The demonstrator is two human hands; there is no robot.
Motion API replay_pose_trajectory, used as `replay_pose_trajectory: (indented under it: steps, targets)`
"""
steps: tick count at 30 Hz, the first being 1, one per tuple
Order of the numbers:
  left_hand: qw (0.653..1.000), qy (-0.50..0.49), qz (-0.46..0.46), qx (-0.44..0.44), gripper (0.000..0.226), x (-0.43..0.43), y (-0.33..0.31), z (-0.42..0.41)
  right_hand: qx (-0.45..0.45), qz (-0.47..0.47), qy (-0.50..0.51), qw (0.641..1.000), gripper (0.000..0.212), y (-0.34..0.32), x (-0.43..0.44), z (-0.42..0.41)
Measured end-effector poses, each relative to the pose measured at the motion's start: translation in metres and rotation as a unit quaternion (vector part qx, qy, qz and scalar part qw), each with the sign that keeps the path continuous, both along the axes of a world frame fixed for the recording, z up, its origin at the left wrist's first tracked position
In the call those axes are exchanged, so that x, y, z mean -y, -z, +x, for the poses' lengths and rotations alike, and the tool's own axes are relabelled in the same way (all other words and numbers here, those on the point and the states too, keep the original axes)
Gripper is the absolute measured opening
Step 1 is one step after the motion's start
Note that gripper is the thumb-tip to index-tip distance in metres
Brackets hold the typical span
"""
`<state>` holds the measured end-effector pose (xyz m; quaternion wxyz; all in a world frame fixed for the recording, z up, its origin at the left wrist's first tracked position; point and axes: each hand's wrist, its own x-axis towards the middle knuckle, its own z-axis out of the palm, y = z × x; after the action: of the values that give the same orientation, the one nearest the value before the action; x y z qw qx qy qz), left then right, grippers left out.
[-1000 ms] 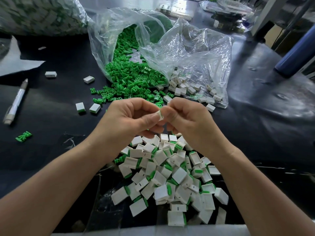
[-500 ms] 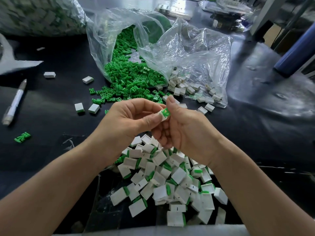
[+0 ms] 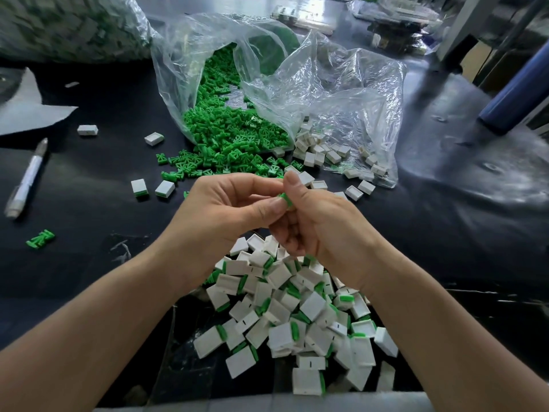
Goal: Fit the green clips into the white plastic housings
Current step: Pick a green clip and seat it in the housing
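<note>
— Left hand (image 3: pixel 225 209) and right hand (image 3: pixel 315 224) meet in front of us, yes? What do we hold?

— We pinch one green clip (image 3: pixel 285 199) between both thumbs and forefingers. Only its green edge shows; the white housing, if we hold one, is hidden by our fingers.

— Which way does it lie?

— It sits at our fingertips, tilted up toward the right thumb. Both hands are equally near; we judge the push must go along the clip's long axis.

— And the rest?

— Loose clips (image 3: pixel 231 135) spill from the bag (image 3: pixel 341 93) beyond the hands, empty housings (image 3: pixel 320 153) beside them, and the finished pile (image 3: pixel 297 310) lies below our wrists.
</note>
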<state>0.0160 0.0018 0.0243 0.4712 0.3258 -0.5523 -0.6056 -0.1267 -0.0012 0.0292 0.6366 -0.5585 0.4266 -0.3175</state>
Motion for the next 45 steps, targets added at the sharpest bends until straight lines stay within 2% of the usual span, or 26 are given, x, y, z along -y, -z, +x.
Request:
replay_pose_trajectory:
  steps: [11,18,23,32,45]
  targets:
    - [0.999,-0.006,0.04,-0.009,0.02,0.002,0.0,0.002,-0.065,-0.041,0.003,0.997,0.056,-0.001,0.003,-0.003]
    - [0.999,-0.024,0.04,0.004,0.019,0.0,0.0,0.001,-0.107,-0.073,-0.006,0.992,0.05,-0.001,-0.001,-0.001]
    - [0.998,-0.026,0.05,-0.012,0.018,-0.002,-0.001,-0.001,-0.168,-0.117,0.0,0.979,0.075,0.002,0.0,0.001]
    - [0.997,-0.034,0.071,-0.006,0.023,-0.001,-0.002,0.001,-0.207,-0.135,0.019,0.969,0.049,0.0,-0.003,0.005]
    - [0.995,-0.049,0.082,-0.027,0.021,-0.002,-0.001,-0.001,-0.187,-0.121,0.029,0.974,0.048,0.009,-0.003,0.007]
